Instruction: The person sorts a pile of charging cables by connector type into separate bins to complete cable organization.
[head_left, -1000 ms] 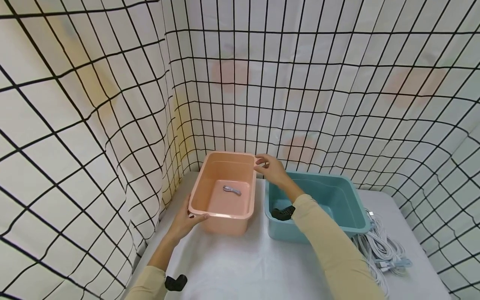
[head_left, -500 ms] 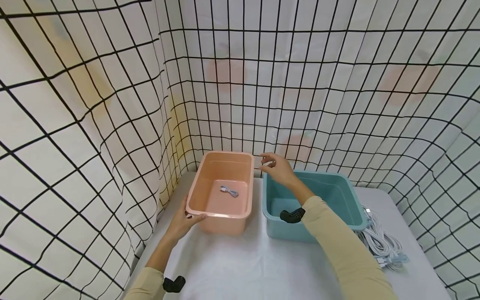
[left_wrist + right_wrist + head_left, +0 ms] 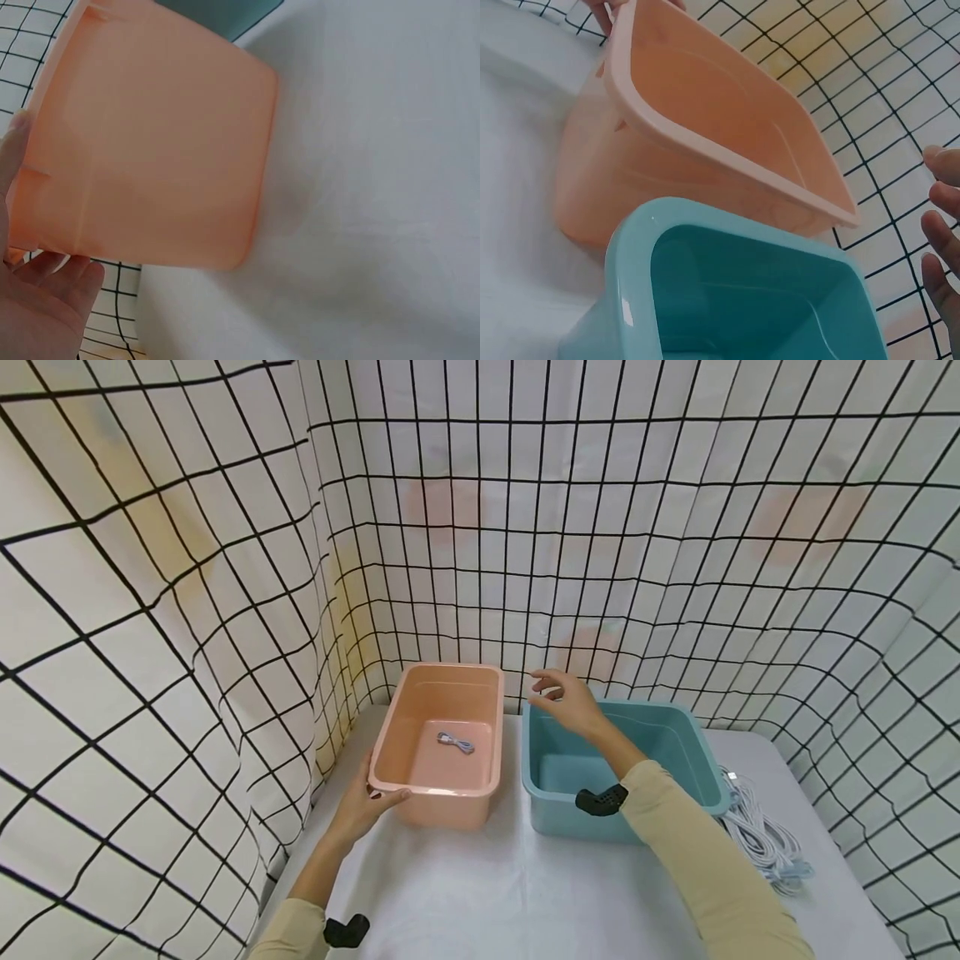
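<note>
My left hand [image 3: 372, 800] grips the pink tub's [image 3: 438, 739] lower-left rim to steady it; my right hand [image 3: 567, 700] hovers open mid-frame.

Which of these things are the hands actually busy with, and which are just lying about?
In use:
- pink bin, gripped at its near rim by the left hand
- small cable inside it
- right hand, hovering above the teal bin

Lying about:
- white cables heaped right of the teal bin
- grid-patterned curtain
</note>
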{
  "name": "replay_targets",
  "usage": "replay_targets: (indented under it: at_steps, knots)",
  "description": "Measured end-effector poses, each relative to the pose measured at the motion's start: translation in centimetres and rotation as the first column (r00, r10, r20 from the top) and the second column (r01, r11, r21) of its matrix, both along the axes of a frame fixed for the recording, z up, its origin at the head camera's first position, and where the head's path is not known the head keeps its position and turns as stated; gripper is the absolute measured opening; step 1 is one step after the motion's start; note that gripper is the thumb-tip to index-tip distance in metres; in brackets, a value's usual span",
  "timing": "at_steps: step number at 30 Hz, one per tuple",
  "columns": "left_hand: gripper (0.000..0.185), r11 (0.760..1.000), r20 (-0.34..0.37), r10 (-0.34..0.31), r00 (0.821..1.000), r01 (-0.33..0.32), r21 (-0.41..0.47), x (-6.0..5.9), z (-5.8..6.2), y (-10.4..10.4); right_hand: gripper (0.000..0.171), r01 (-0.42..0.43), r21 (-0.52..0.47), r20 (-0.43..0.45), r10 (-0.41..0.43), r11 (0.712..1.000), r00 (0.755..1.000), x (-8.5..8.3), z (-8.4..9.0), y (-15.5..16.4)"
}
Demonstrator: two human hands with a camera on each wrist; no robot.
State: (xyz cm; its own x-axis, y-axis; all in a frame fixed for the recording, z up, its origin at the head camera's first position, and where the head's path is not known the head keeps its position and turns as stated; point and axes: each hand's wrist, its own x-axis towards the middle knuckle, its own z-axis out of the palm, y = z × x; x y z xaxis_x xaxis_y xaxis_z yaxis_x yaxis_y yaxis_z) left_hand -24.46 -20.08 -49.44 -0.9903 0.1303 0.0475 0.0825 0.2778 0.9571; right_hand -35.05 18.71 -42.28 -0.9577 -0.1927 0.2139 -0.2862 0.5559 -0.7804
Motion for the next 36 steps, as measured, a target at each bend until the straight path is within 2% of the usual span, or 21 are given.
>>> replay_targets:
  at_steps: [4, 11, 13, 16, 17, 20, 23, 24, 36]
  knots:
    - [0.101, 1.000, -0.009, 0.006, 1.000, -0.006, -0.004, -0.3, -0.5, -0.1, 0.049, 0.012, -0.001, 0.013, -0.012, 1.000, 1.000, 0.5, 0.0, 0.6]
    - [0.105, 0.999, -0.024, 0.026, 0.999, -0.027, -0.029, -1.5, -3.6, -0.9, 0.051, -0.003, -0.013, 0.020, 0.003, 1.000, 1.000, 1.4, -0.3, 1.7]
    - [0.106, 0.999, -0.032, 0.025, 0.999, -0.026, -0.043, -1.6, -4.0, -1.0, 0.052, -0.014, -0.021, 0.022, 0.015, 1.000, 1.000, 1.7, -0.3, 2.0]
    - [0.107, 0.999, -0.041, 0.018, 0.999, -0.020, -0.040, -1.7, -4.1, -1.0, 0.052, -0.019, -0.030, 0.018, 0.019, 0.999, 1.000, 2.2, -0.4, 2.5]
    - [0.107, 0.999, -0.032, 0.017, 0.999, -0.018, -0.032, -1.5, -3.6, -0.9, 0.052, -0.016, -0.027, 0.017, 0.017, 0.999, 1.000, 2.4, -0.5, 2.7]
    - [0.107, 1.000, -0.025, 0.014, 1.000, -0.014, -0.023, -1.4, -3.5, -0.9, 0.052, -0.006, -0.018, 0.019, 0.007, 1.000, 1.000, 2.8, -0.6, 3.3]
    - [0.107, 1.000, -0.017, 0.012, 1.000, -0.012, -0.015, -1.4, -3.6, -1.0, 0.052, 0.001, -0.010, 0.017, 0.000, 1.000, 1.000, 3.2, -0.8, 4.0]
    - [0.107, 1.000, -0.024, 0.014, 1.000, -0.014, -0.017, -1.6, -4.1, -1.1, 0.053, 0.000, -0.014, 0.017, 0.000, 1.000, 1.000, 3.4, -0.9, 4.3]
    - [0.108, 1.000, -0.041, 0.011, 0.999, -0.012, -0.019, -1.7, -4.1, -0.9, 0.050, 0.014, -0.022, 0.004, -0.014, 1.000, 1.000, 5.1, -2.0, 7.4]
